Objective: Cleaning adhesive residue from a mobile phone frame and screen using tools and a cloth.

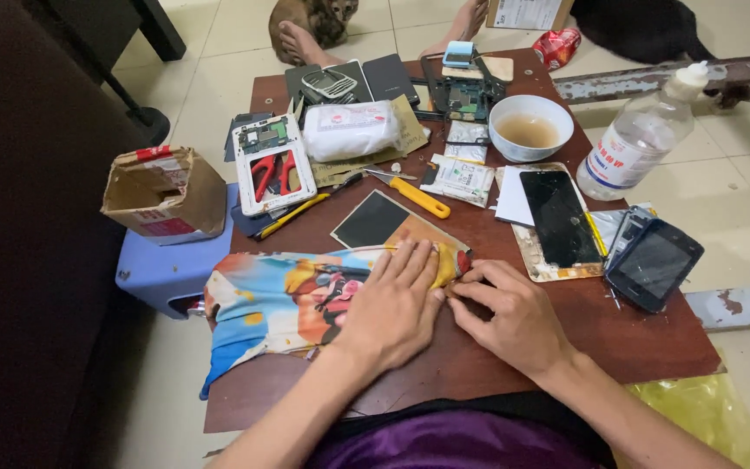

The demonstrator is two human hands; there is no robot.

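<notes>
Near the front edge of the low brown wooden worktop, a person presses both hands down on a brightly printed cloth wrapped over something flat. The left hand lies spread, palm down, flat on the yellow end of the cloth and pins it. The right hand is curled just beside it, fingertips pinched at the cloth's edge; what they nip is too small to make out. Just behind the hands lies a flat dark square panel, part of it covered by the cloth.

To do this well, I would judge, the flat hand should bear down evenly so the bundle cannot slide, while the pinching fingers work slowly along the edge.

Farther back sit a yellow-handled utility knife, red-handled scissors in an opened white phone shell, a white bowl of cloudy liquid and a clear plastic bottle. A black glass screen and a small dark phone lie to the right, well apart from the hands.
</notes>
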